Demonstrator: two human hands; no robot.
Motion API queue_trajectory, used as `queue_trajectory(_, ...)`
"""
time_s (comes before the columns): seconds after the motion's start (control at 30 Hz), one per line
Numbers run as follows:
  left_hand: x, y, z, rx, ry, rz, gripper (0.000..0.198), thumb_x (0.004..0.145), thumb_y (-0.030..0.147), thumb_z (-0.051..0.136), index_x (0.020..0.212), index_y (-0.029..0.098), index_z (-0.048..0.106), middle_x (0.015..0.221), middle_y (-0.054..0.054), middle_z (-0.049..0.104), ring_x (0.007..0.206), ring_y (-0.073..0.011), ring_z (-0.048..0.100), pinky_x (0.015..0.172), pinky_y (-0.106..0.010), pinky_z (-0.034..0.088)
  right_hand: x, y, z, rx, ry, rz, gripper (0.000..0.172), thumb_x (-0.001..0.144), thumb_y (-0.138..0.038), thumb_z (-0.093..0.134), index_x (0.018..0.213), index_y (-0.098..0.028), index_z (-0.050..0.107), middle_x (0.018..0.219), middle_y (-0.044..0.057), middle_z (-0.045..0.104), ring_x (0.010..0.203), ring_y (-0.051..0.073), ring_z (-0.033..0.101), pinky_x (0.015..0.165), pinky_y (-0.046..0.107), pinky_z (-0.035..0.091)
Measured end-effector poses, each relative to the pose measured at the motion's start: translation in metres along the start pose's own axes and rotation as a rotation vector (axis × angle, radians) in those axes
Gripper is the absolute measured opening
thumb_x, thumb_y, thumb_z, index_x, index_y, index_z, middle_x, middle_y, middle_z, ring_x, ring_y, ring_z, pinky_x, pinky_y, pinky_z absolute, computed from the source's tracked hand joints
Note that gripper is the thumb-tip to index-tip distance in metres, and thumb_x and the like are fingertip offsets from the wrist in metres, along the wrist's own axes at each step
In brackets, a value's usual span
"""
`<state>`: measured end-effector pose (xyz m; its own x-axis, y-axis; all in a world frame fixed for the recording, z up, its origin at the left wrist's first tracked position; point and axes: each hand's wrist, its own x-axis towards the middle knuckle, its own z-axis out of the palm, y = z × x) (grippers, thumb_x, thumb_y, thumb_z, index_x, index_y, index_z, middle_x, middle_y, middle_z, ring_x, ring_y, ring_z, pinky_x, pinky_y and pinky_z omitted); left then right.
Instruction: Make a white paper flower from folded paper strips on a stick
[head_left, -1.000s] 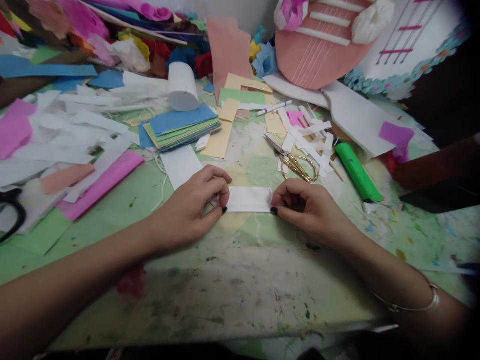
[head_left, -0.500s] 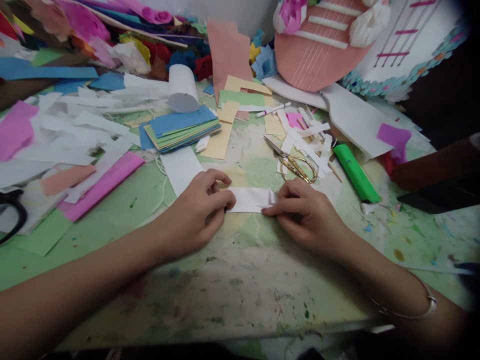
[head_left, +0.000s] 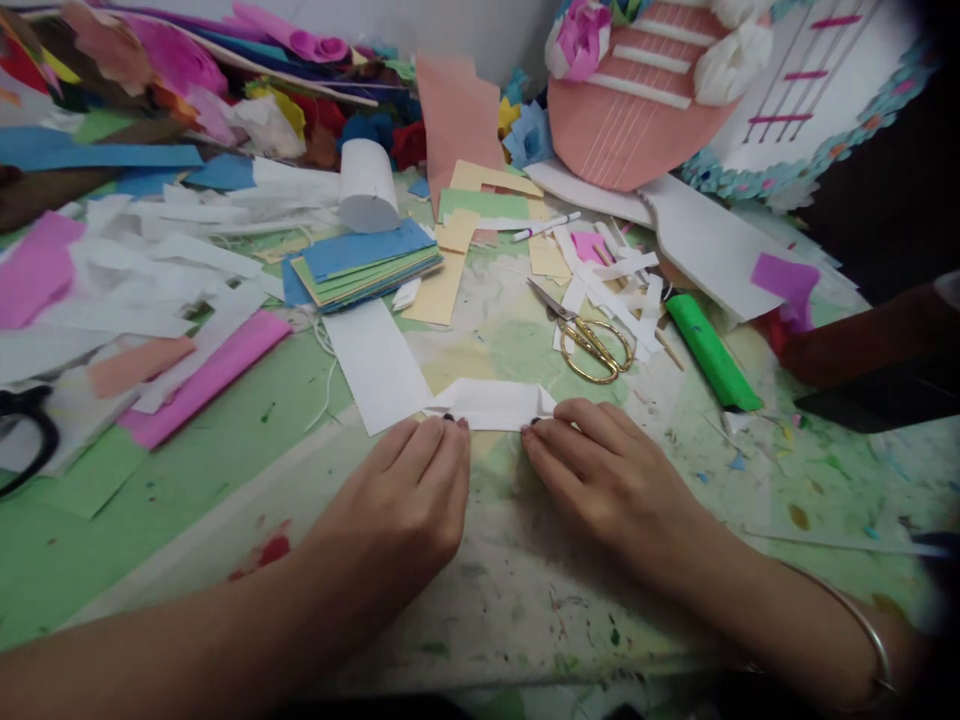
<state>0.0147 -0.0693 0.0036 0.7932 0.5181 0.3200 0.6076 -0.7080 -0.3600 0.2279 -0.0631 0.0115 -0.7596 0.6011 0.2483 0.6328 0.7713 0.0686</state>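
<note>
A small folded piece of white paper (head_left: 496, 404) lies low over the table between my two hands, its ends creased and slanted. My left hand (head_left: 420, 480) pinches its left end, fingertips pressed together at the near corner. At the right end, my right hand (head_left: 592, 450) is closed on the paper in the same way, thumb hidden beneath the fingers. A flat white paper strip (head_left: 379, 365) lies just beyond my left hand. Gold-handled scissors (head_left: 592, 345) rest beyond my right hand, blades pointing up and left.
Stacked coloured paper (head_left: 367, 262) and a white paper roll (head_left: 368, 185) stand behind. White scraps (head_left: 127, 260) cover the left, near black-handled scissors (head_left: 30, 430). A green wrapped stick (head_left: 711, 350) lies right. A pink paper guitar shape (head_left: 622, 125) leans at the back.
My left hand has shifted nearer and turned knuckles-up, still at the paper's left end. The left end now shows a slanted fold. My right hand has moved slightly nearer.
</note>
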Motion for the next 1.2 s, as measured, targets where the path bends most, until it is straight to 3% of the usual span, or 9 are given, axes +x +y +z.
queue_trajectory(0.17,-0.004,0.000,0.004,-0.049,-0.081,-0.016,0.041,0.086,0.006,0.041,0.124,-0.003,0.055,0.092,-0.017,0.064,0.084,-0.0279,0.059,0.073,-0.041,0.051,0.001,-0.008,-0.001,-0.054,-0.017,0.015,0.036,0.090,-0.009,0.051,0.123,0.003,0.057,0.091,0.014,0.065,0.091,0.028,0.051,0.078,0.040,0.046)
queue_trajectory(0.23,-0.006,0.001,0.008,-0.073,-0.109,-0.039,0.044,0.088,0.009,0.042,0.129,-0.001,0.050,0.096,-0.016,0.063,0.087,-0.0283,0.058,0.074,-0.042,0.051,0.002,-0.010,-0.001,-0.077,-0.027,0.008,0.039,0.089,-0.008,0.050,0.127,0.002,0.055,0.092,0.014,0.065,0.089,0.027,0.051,0.076,0.040,0.046)
queue_trajectory(0.37,-0.007,0.002,0.009,-0.087,-0.092,-0.071,0.042,0.087,0.006,0.041,0.128,0.001,0.052,0.096,-0.015,0.064,0.092,-0.0298,0.058,0.075,-0.042,0.051,0.005,-0.011,0.000,-0.118,0.009,0.004,0.029,0.088,-0.005,0.047,0.112,0.002,0.064,0.086,0.014,0.065,0.083,0.026,0.052,0.067,0.038,0.043)
queue_trajectory(0.53,-0.003,-0.001,0.004,-0.084,-0.017,-0.041,0.037,0.086,0.003,0.039,0.116,-0.001,0.061,0.096,-0.019,0.067,0.096,-0.0315,0.061,0.076,-0.043,0.053,0.004,-0.012,-0.002,-0.109,0.044,0.042,0.021,0.087,-0.006,0.051,0.080,-0.008,0.071,0.085,0.012,0.066,0.080,0.024,0.051,0.066,0.036,0.040)
queue_trajectory(0.73,-0.001,-0.005,0.000,-0.035,0.046,0.001,0.031,0.083,-0.001,0.042,0.101,-0.003,0.068,0.098,-0.021,0.070,0.092,-0.0322,0.065,0.073,-0.042,0.056,0.002,-0.010,-0.003,-0.094,0.044,0.035,0.019,0.086,-0.005,0.053,0.094,0.000,0.070,0.080,0.013,0.066,0.082,0.026,0.052,0.069,0.038,0.039)
queue_trajectory(0.93,-0.001,-0.003,0.001,-0.006,0.049,0.013,0.031,0.083,-0.001,0.042,0.099,-0.001,0.069,0.093,-0.020,0.071,0.090,-0.0298,0.066,0.073,-0.041,0.057,0.001,-0.013,0.003,-0.134,-0.028,0.065,0.034,0.088,-0.009,0.052,0.119,0.003,0.060,0.089,0.014,0.064,0.087,0.027,0.049,0.072,0.039,0.038)
queue_trajectory(1.07,-0.003,0.000,0.004,0.019,0.016,-0.047,0.032,0.085,0.000,0.040,0.100,0.000,0.068,0.095,-0.021,0.070,0.093,-0.0296,0.065,0.076,-0.043,0.056,0.002,-0.015,0.005,-0.177,0.017,0.113,0.019,0.087,-0.009,0.051,0.095,-0.006,0.068,0.095,0.016,0.061,0.091,0.029,0.044,0.073,0.041,0.035)
queue_trajectory(1.2,-0.002,0.000,0.003,0.026,-0.010,-0.046,0.035,0.085,-0.001,0.037,0.099,0.001,0.068,0.094,-0.021,0.069,0.091,-0.0286,0.064,0.074,-0.042,0.056,0.002,-0.013,0.002,-0.207,0.006,0.127,0.019,0.087,-0.009,0.050,0.078,-0.012,0.067,0.089,0.014,0.059,0.085,0.026,0.040,0.067,0.039,0.031)
